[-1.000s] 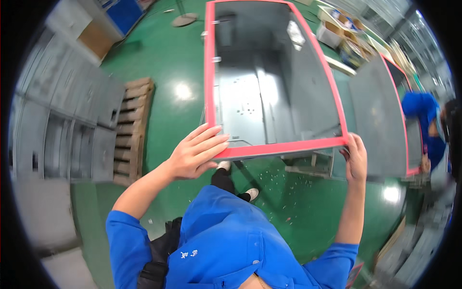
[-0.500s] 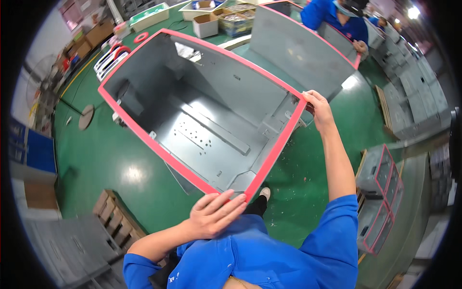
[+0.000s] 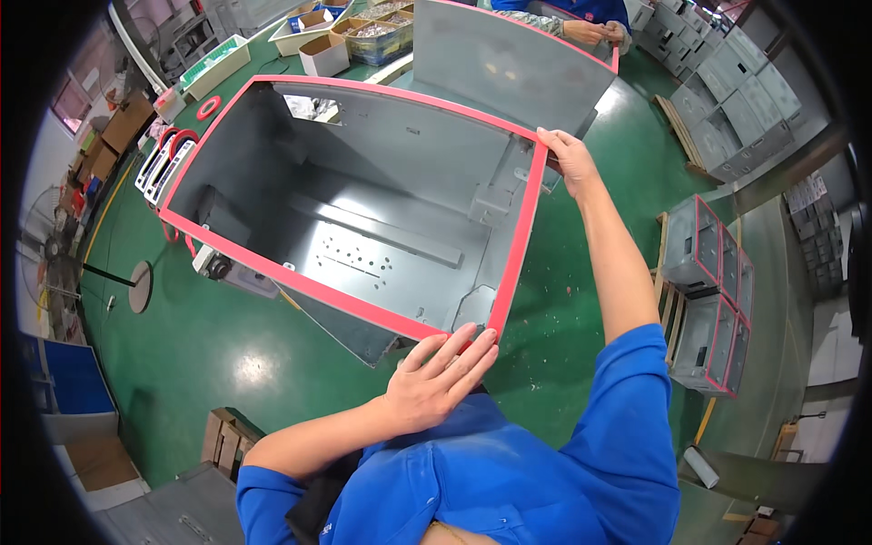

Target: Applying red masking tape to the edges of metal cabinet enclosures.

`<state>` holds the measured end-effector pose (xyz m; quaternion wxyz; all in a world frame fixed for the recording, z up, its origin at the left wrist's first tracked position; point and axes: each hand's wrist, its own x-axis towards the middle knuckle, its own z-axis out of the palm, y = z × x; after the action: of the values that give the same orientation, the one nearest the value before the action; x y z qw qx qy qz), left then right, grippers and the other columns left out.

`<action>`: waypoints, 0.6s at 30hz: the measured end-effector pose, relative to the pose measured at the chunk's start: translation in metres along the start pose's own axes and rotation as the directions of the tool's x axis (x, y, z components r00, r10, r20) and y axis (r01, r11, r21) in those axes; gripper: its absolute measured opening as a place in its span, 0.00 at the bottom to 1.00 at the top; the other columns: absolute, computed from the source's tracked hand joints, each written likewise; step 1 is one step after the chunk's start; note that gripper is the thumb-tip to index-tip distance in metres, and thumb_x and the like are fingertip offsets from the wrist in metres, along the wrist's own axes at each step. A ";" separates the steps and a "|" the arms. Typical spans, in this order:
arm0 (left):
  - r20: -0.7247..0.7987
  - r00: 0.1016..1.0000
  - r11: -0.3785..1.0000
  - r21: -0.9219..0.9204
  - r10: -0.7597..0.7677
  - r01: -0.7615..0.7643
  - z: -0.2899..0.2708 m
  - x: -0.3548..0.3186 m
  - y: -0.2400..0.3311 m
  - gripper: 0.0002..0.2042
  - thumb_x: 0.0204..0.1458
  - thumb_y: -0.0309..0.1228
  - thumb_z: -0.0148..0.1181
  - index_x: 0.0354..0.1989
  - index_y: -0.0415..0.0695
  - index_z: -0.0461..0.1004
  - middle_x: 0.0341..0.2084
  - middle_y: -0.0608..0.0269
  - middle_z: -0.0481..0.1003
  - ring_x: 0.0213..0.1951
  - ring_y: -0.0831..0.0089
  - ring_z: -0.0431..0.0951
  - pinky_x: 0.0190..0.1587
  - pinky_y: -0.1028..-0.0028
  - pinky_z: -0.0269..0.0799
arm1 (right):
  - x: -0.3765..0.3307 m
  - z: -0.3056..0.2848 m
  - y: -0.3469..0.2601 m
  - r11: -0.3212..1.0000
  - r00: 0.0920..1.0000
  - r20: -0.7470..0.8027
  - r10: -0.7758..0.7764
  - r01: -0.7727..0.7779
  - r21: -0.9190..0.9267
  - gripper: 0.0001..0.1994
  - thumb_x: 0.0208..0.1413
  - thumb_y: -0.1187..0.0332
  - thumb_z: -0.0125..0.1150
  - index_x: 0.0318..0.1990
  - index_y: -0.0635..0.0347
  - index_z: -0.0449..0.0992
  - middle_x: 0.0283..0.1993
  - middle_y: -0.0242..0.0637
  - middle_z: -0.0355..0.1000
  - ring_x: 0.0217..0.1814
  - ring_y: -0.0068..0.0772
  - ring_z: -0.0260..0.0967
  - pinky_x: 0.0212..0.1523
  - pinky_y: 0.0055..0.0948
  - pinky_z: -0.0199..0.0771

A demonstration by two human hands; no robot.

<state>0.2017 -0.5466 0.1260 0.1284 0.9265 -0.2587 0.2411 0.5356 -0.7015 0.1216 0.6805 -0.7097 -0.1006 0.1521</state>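
A large grey sheet-metal cabinet lies before me with its open side up, and pink tape runs round its rim. My left hand rests on the near right corner, its fingers stretched out over the tape. At the far right corner my right hand grips the rim, thumb on top and the other fingers partly hidden behind the edge. Inside, the cabinet has a long raised rib, a group of small holes and a cutout in the far left wall.
Beyond stands another grey cabinet, where a co-worker's hands meet at its taped edge. Taped cabinets sit on a pallet at right. Tape dispensers stand by the left end. A fan base is on the green floor.
The view has turned, so the cabinet appears further left and more level. Both my hands stay at their corners. The co-worker's hands have come together at the other cabinet's edge.
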 end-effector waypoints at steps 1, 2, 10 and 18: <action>-0.005 1.000 1.000 -0.017 0.005 -0.005 -0.002 0.001 -0.001 0.24 0.37 0.34 0.58 0.47 0.41 0.66 0.50 0.60 0.65 0.51 0.67 0.66 0.49 0.71 0.55 | 0.001 -0.001 0.001 1.000 1.000 0.004 -0.006 0.006 -0.008 0.11 0.49 0.56 0.56 0.25 0.52 0.71 0.27 0.23 0.68 0.31 0.16 0.65 0.38 0.19 0.63; 0.018 1.000 0.995 -0.097 0.003 -0.001 -0.007 0.002 -0.003 0.25 0.37 0.32 0.60 0.48 0.40 0.65 0.50 0.59 0.65 0.51 0.64 0.65 0.49 0.68 0.57 | 0.002 -0.002 0.002 1.000 1.000 0.016 -0.013 0.013 0.000 0.11 0.50 0.56 0.55 0.27 0.54 0.72 0.27 0.24 0.69 0.31 0.17 0.65 0.38 0.19 0.64; 0.352 0.760 0.164 -0.845 -0.546 0.509 0.002 0.087 -0.062 0.20 0.54 0.30 0.43 0.55 0.35 0.55 0.53 0.52 0.61 0.53 0.65 0.62 0.54 0.71 0.56 | -0.015 -0.009 0.041 0.989 0.960 -0.273 -0.060 0.093 0.112 0.16 0.56 0.57 0.45 0.42 0.61 0.68 0.38 0.31 0.69 0.40 0.24 0.65 0.41 0.26 0.63; 0.687 0.581 -0.519 -0.720 -0.436 0.461 0.028 0.129 -0.054 0.19 0.54 0.26 0.41 0.54 0.29 0.54 0.48 0.50 0.64 0.49 0.69 0.66 0.51 0.73 0.62 | -0.086 0.004 0.047 0.975 0.987 -0.137 -0.088 0.113 0.190 0.14 0.56 0.61 0.47 0.39 0.63 0.70 0.37 0.33 0.70 0.39 0.24 0.67 0.42 0.24 0.64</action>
<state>0.3381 -0.5659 0.1626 0.8583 0.4794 0.1170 -0.1404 0.4511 -0.7302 0.0810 0.7593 -0.6410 -0.0773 0.0808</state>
